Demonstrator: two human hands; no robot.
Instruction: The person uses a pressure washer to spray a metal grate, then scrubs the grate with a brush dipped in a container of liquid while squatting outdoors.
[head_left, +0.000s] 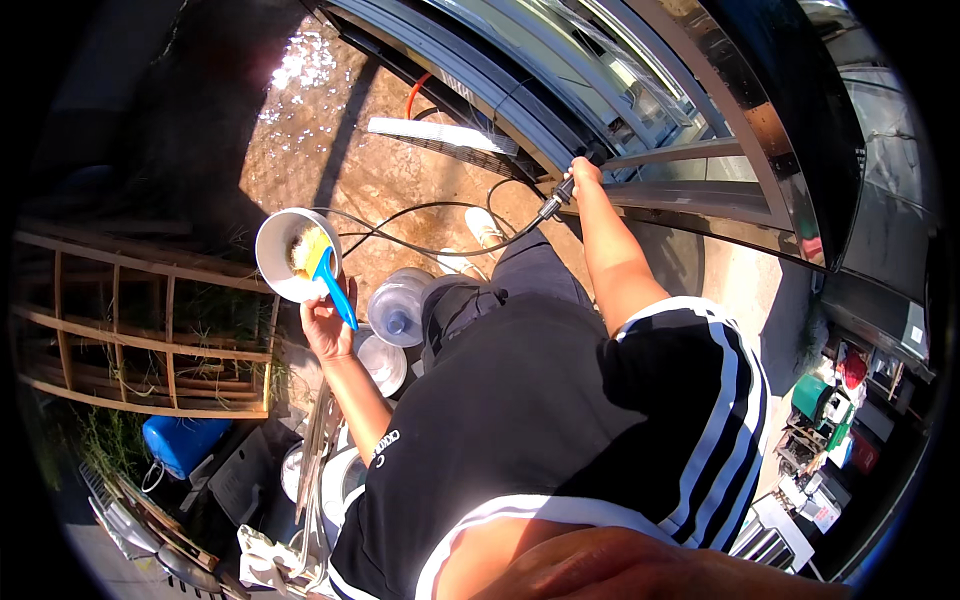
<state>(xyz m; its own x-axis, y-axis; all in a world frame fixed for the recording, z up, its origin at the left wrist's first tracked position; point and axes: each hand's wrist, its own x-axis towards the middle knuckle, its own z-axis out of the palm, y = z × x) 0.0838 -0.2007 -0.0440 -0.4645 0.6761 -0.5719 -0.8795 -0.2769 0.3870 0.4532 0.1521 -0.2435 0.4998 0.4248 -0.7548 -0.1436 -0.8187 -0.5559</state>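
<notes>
My left hand (328, 322) holds up a white plastic bucket (271, 255) on the left, its fingers at the bucket's rim and outer wall. A brush (335, 289) with a blue handle and pale bristles sits in it, the handle sticking out over the rim above my palm. On the other side, my right arm reaches out to a large dark metal-framed cabinet (679, 196). My right hand (585, 174) is closed around a black spray gun (568, 187), whose front end is hard to make out against the frame. A black hose (450, 250) runs from its connector and loops across the ground.
A white slatted panel (442, 133) lies against the cabinet's base on wet ground. Close to my legs stand a clear water jug (396, 311) and a white bucket (382, 366). A wooden slatted frame (150, 341) and a blue container (184, 444) are at left.
</notes>
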